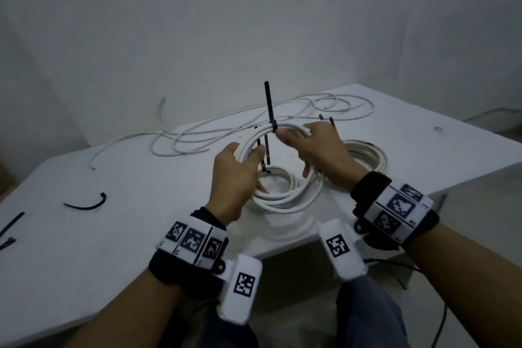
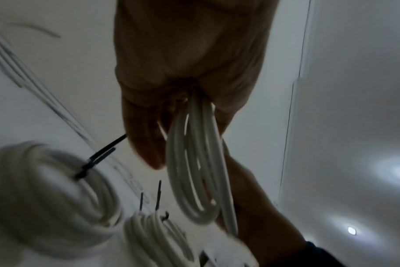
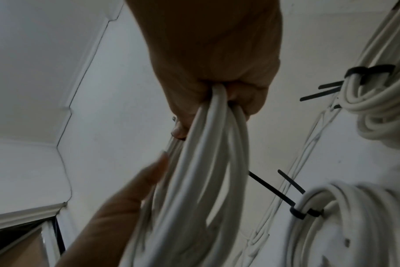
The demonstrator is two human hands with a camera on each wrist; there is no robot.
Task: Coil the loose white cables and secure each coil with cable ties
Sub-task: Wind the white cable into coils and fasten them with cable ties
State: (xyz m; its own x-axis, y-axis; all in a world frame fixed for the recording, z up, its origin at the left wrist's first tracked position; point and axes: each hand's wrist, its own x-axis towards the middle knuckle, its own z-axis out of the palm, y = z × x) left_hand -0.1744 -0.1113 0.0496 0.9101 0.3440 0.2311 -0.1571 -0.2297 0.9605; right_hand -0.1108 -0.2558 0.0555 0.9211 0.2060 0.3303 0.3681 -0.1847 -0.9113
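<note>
Both hands hold one white cable coil (image 1: 285,200) up over the table. My left hand (image 1: 238,169) grips its left side, with the strands running out of the fist (image 2: 194,162). My right hand (image 1: 310,144) grips the top right of the same coil (image 3: 206,171). A black cable tie (image 1: 271,121) wraps the coil's top just left of my right thumb, its tail standing straight up. Loose white cable (image 1: 226,133) sprawls across the back of the table.
Two tied coils lie on the white table (image 1: 113,234): one under the held coil (image 1: 278,175), one to the right (image 1: 367,155). Loose black ties (image 1: 86,203) lie at the left. The table's front edge and a grey wall bound the space.
</note>
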